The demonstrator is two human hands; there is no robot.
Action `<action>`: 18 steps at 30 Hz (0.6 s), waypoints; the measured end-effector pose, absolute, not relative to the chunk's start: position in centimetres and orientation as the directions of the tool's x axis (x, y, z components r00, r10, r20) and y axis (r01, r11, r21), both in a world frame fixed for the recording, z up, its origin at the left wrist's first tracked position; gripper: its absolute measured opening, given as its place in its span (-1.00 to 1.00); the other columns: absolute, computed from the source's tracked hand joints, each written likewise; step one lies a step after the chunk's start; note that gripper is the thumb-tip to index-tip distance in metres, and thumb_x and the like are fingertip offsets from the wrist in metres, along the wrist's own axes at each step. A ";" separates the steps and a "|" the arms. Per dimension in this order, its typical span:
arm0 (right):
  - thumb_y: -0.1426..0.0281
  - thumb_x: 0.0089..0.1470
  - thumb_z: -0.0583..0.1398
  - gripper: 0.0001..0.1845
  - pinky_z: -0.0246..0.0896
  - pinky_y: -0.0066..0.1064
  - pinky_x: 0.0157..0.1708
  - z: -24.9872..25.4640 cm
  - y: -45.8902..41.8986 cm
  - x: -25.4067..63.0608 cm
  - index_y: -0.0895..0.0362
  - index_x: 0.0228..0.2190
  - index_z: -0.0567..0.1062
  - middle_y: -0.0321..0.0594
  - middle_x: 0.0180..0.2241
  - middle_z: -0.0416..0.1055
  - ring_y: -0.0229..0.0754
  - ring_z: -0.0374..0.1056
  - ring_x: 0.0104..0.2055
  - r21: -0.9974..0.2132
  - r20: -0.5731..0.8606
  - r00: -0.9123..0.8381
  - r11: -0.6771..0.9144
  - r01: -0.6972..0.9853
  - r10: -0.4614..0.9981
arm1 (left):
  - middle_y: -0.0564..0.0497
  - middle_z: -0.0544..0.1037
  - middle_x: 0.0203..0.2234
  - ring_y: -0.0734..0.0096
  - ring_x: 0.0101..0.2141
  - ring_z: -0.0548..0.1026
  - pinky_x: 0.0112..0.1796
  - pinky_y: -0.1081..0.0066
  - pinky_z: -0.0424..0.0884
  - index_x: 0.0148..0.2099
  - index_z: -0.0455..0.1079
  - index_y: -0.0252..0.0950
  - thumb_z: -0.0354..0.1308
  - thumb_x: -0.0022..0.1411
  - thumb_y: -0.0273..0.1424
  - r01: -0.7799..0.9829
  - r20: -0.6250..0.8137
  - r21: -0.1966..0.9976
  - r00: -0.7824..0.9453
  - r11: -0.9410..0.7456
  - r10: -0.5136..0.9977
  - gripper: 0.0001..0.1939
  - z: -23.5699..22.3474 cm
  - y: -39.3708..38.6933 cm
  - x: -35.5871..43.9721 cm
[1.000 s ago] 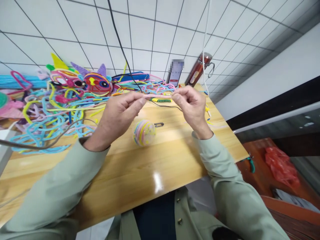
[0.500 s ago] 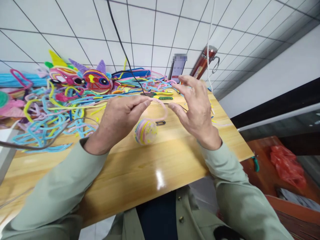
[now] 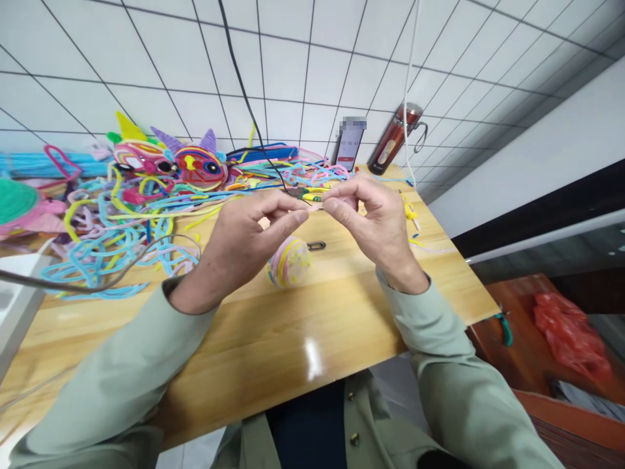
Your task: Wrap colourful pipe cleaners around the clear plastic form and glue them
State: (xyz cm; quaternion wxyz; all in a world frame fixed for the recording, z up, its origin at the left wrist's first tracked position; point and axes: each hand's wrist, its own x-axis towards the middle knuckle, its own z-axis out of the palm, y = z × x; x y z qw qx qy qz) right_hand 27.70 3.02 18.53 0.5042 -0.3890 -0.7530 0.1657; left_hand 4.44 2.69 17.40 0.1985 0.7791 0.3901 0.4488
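My left hand [image 3: 251,244] and my right hand [image 3: 374,225] face each other above the table, thumbs and fingertips pinched. A short stretch of pale pink pipe cleaner [image 3: 316,206] shows between the two pinches; the rest of it is hidden by my fingers. Just below my left fingertips lies a round piece wound from pink, yellow and blue pipe cleaners [image 3: 288,262], with a pale, yellow-spotted flat face. A small black clip [image 3: 317,245] rests to its right. Behind my hands are pliers with yellow-and-green handles [image 3: 310,194], partly covered.
Loose pipe cleaners [image 3: 110,251] heap up on the left, before two colourful fuzzy figures [image 3: 144,156]. A phone [image 3: 349,146] and a red flask [image 3: 396,138] stand against the tiled wall. Cables hang down. A red plastic bag [image 3: 569,332] lies beyond the table's right edge.
My right hand has moved left and closed its fingers on the pink pipe cleaner, which looped down toward the round piece before. The view has shifted slightly.
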 end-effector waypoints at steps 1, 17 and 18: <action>0.28 0.37 0.38 -0.85 0.31 -0.27 -0.22 18.5 3.2 28.0 -0.04 -0.31 0.68 -0.35 -0.43 0.43 -0.18 0.32 -0.35 -0.603 0.639 -0.232 0.665 0.440 0.733 | 0.07 0.70 -0.37 0.28 -0.38 0.60 -0.29 0.30 0.51 -0.17 0.69 -0.10 0.24 0.53 -0.15 0.451 0.542 0.636 0.317 -0.626 0.778 -0.74 17.3 2.8 4.4; 0.11 0.53 0.22 -0.65 0.31 -0.23 -0.12 17.6 5.8 31.2 0.02 -0.21 0.70 -0.27 -0.34 0.51 -0.15 0.45 -0.23 -0.162 0.683 -0.493 0.769 0.618 0.540 | 0.03 0.80 -0.18 0.29 -0.23 0.70 -0.10 0.39 0.54 -0.06 0.73 -0.15 0.16 0.52 -0.22 0.547 0.372 0.605 0.448 -0.579 0.813 -0.70 17.3 3.7 4.2; 0.10 0.54 0.21 -0.63 0.30 -0.23 -0.12 17.6 5.8 31.1 0.01 -0.21 0.70 -0.28 -0.34 0.50 -0.15 0.44 -0.22 -0.154 0.674 -0.506 0.772 0.617 0.539 | 0.03 0.80 -0.18 0.29 -0.23 0.69 -0.12 0.40 0.52 -0.07 0.73 -0.16 0.17 0.51 -0.23 0.565 0.350 0.595 0.458 -0.572 0.817 -0.71 17.3 3.7 4.3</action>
